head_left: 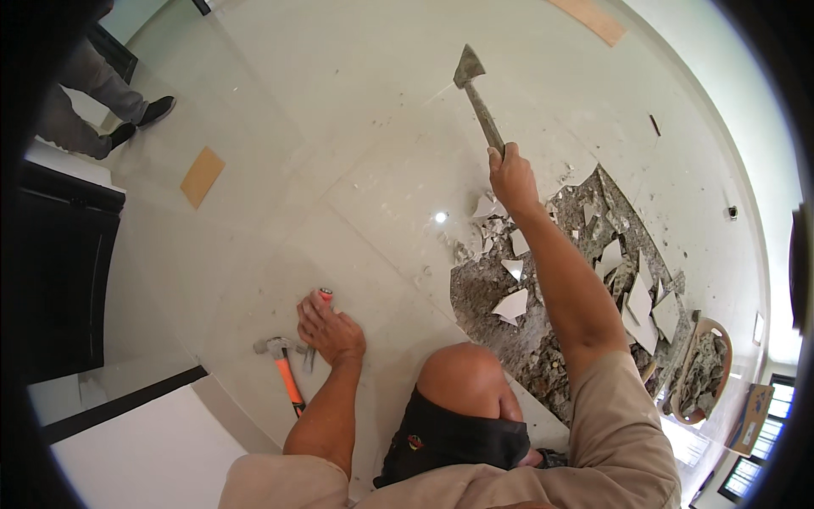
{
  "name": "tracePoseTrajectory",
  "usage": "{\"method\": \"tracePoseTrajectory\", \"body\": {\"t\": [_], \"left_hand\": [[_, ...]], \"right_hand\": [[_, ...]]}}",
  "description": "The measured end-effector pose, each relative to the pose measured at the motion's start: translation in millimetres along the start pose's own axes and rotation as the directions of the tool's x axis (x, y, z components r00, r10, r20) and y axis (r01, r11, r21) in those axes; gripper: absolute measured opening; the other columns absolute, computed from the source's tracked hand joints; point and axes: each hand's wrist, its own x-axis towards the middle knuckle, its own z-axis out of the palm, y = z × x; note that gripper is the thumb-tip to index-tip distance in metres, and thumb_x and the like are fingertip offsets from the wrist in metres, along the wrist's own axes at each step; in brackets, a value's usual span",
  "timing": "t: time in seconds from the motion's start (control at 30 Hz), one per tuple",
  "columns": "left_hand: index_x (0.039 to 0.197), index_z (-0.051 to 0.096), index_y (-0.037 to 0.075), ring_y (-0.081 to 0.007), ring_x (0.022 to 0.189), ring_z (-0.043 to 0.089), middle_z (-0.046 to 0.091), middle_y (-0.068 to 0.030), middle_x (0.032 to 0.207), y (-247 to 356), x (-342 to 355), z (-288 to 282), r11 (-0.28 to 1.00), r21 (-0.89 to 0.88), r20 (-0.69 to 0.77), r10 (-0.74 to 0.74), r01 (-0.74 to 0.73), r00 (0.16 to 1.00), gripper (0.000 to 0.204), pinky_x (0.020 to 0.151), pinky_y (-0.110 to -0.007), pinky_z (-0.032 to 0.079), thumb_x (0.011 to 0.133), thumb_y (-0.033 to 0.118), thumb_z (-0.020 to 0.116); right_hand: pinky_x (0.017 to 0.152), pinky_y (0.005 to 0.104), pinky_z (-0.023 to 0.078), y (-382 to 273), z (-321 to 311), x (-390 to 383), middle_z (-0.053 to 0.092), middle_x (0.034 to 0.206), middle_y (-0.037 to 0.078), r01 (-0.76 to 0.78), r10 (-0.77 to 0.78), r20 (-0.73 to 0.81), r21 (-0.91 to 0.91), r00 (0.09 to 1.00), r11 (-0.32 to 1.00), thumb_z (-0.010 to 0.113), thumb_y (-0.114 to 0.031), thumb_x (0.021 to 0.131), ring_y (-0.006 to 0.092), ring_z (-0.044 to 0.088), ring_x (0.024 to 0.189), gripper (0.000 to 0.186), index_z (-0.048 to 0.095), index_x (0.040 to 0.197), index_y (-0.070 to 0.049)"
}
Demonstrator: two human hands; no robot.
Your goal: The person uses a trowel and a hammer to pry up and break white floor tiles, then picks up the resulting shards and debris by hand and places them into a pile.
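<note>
My right hand (513, 180) is closed round the wooden handle of a hatchet (482, 106), stretched out ahead over the pale tiled floor. Its grey, dusty blade points away from me. Lower left, my left hand (332, 329) is closed over a chisel (325, 293) on the floor. Only the chisel's orange end and a bit of metal show past my fingers. Beside that hand lies a claw hammer (287, 377) with an orange and black handle. Under my right forearm is a broken-up patch of floor (483, 293), with tile shards (511, 304) and rubble.
A tub of rubble (710, 369) stands right of the broken patch, beside a cardboard box (751, 418). Another person's legs (102, 85) are at the far left. A tan board piece (203, 177) lies on the floor; black furniture (64, 263) stands at left.
</note>
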Motion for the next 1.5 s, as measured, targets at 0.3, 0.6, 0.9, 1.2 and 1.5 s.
{"method": "tracePoseTrajectory", "body": {"t": [0.3, 0.6, 0.9, 1.2, 1.5], "left_hand": [[0.156, 0.028, 0.008, -0.0339, 0.152, 0.028, 0.038, -0.0143, 0.156, 1, -2, 1, 1.0, -0.006, -0.007, -0.019, 0.019, 1.0, 0.069, 0.117, -0.054, 0.024, 0.094, 0.013, 0.058], [0.157, 0.029, 0.008, -0.0328, 0.151, 0.03, 0.039, -0.0147, 0.157, 7, 0, -2, 1.0, -0.019, -0.023, -0.011, 0.01, 1.0, 0.067, 0.118, -0.053, 0.023, 0.096, 0.014, 0.056], [0.157, 0.027, 0.007, -0.034, 0.152, 0.029, 0.038, -0.0146, 0.155, 10, 1, 0, 0.999, -0.041, -0.035, 0.016, -0.018, 0.999, 0.072, 0.117, -0.054, 0.025, 0.092, 0.011, 0.06], [0.157, 0.027, 0.008, -0.0344, 0.151, 0.03, 0.039, -0.0148, 0.155, 9, -2, 2, 1.0, -0.023, -0.031, 0.018, -0.019, 0.999, 0.071, 0.116, -0.053, 0.025, 0.093, 0.012, 0.059], [0.158, 0.026, 0.009, -0.0341, 0.152, 0.028, 0.038, -0.0148, 0.155, 8, 0, 1, 1.0, -0.022, -0.011, 0.014, -0.014, 1.0, 0.071, 0.117, -0.053, 0.025, 0.095, 0.012, 0.059]], "right_hand": [[0.086, 0.0616, 0.054, -17, -7, 0, 0.069, 0.098, 0.037, 0.039, -0.036, 0.059, -0.038, 0.998, 0.999, 0.053, -0.037, 0.106, 0.0551, 0.068, 0.097, 0.04, 0.053, 0.113, 0.003], [0.084, 0.0612, 0.054, 0, -2, 6, 0.07, 0.094, 0.035, 0.143, -0.127, 0.13, -0.117, 0.983, 0.983, 0.052, -0.036, 0.106, 0.0557, 0.068, 0.093, 0.039, 0.053, 0.111, 0.002], [0.076, 0.0619, 0.054, 13, 7, -26, 0.068, 0.087, 0.035, 0.211, -0.197, 0.113, -0.127, 0.974, 0.969, 0.052, -0.037, 0.107, 0.0559, 0.067, 0.086, 0.038, 0.051, 0.11, 0.001], [0.076, 0.0616, 0.054, 7, 10, -86, 0.069, 0.086, 0.034, 0.19, -0.16, 0.231, -0.114, 0.96, 0.975, 0.053, -0.037, 0.106, 0.0551, 0.067, 0.086, 0.037, 0.051, 0.109, 0.0], [0.076, 0.0621, 0.054, 3, 16, -96, 0.07, 0.087, 0.033, 0.111, -0.094, 0.207, -0.073, 0.974, 0.991, 0.053, -0.038, 0.106, 0.0545, 0.068, 0.087, 0.036, 0.05, 0.11, -0.001]]}}
